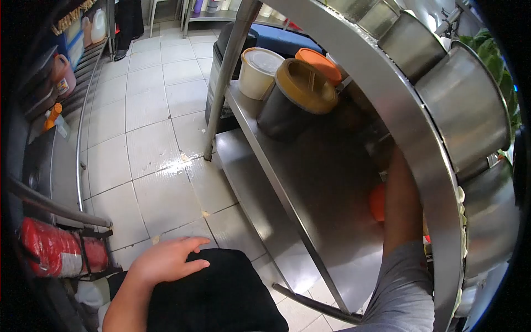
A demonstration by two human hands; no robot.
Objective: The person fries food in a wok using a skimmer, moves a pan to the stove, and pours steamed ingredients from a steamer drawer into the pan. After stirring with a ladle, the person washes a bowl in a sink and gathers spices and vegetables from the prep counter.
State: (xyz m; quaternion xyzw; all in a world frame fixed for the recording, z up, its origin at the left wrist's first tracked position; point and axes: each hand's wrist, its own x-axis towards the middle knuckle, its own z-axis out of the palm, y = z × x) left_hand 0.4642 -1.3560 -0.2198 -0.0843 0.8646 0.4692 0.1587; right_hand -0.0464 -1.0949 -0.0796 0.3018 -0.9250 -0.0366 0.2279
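My left hand (176, 260) is held over my black-clad knee (204, 293), its fingers apart and nothing in it. My right arm (402, 205) reaches under the metal tabletop (332, 22), deep over the middle shelf (321, 193). The fingers of that hand are lost in shadow behind the table edge, so what they touch is hidden. Close beside the forearm is a round orange-red item (378, 202), partly covered by the arm. Farther along this shelf stand a dark tub with a brown-yellow lid (304, 88), a white lidded bucket (260, 72) and an orange lid (319, 65).
Large steel pots (464, 105) line the tabletop at right. A lower metal shelf (265, 205) sits beneath. At left are a rack with jugs (63, 74) and a red wrapped bundle (55, 249). The tiled floor (149, 149) looks wet in spots. A person's dark-clad legs (128, 22) are far back.
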